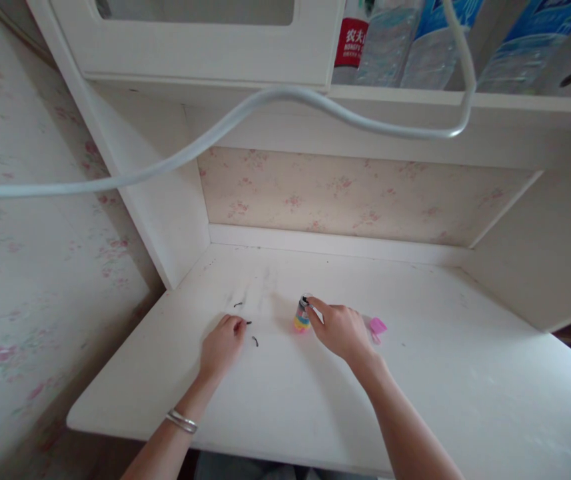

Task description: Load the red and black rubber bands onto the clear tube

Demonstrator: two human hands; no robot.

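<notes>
My left hand (222, 347) rests on the white desk (285, 393) with its fingers curled, the fingertips pinching at a small black piece by them. Two more small black pieces (254, 341) lie on the desk close by. My right hand (340, 329) reaches to a small rainbow-striped cylinder (302, 320) standing upright, the fingertips touching its dark top. A pink object (378, 327) lies just right of that hand, partly hidden by it.
The desk sits in an alcove with floral wallpaper (345, 197) behind and white side panels. A white cable (245, 110) hangs across above. Water bottles (415, 40) stand on the upper shelf. The desk's front edge is near my forearms.
</notes>
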